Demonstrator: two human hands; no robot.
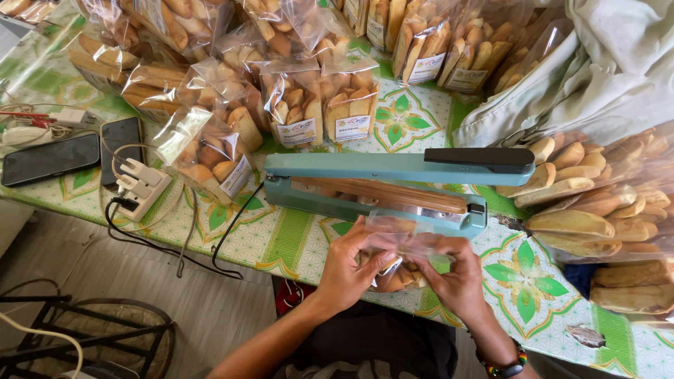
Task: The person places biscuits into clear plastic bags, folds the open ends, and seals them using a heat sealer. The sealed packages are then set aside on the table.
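Both hands hold one small clear bag of biscuits (393,263) at the near edge of the table (281,242), just in front of the teal heat sealer (379,189). The left hand (347,270) closes its fingers around the left side of the bag, and the right hand (456,281) pinches the right side, so the open plastic top is pulled flat and lies against the sealer's bar. The sealer's arm with the black handle (479,157) stands lifted, which leaves the bar free. Behind the sealer stand many sealed bags of biscuits (319,105) with labels. At the right, a big clear sack (604,203) holds loose long biscuits. Two phones (70,156) and a white power strip (144,186) lie at the left.
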